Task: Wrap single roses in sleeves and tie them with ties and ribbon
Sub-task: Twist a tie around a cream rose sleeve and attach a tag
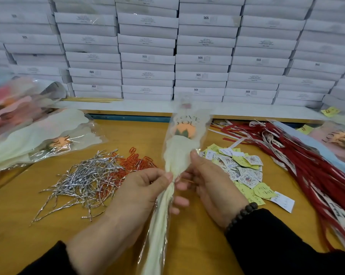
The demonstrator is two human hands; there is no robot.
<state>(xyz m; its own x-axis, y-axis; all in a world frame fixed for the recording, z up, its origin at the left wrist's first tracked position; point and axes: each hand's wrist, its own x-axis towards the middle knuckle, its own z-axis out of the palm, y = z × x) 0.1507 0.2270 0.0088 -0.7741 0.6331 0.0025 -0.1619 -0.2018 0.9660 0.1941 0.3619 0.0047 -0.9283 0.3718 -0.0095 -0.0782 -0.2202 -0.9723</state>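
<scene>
Tying looks like the step in hand. One rose (184, 130) sits inside its sleeve (179, 153), and both hands squeeze the sleeve thin at the neck, just under the flower.

The left hand (141, 187) comes in from the side. Its thumb and first finger pinch the gathered sleeve, maybe with a thin tie there, but that is too small to tell. The right hand (209, 183) is on the other side. Its thumb presses the sleeve above the pinch and its fingers (182, 201) curl behind the wrap. The long tail of the sleeve hangs down below the fingers, between the wrists.

Next, I think a tie must be twisted tight at the pinch. Silver ties (82, 179) lie in a pile just left of the left fingers. Red ribbon (306, 167) lies well to the right of the right fingers, for after.
</scene>
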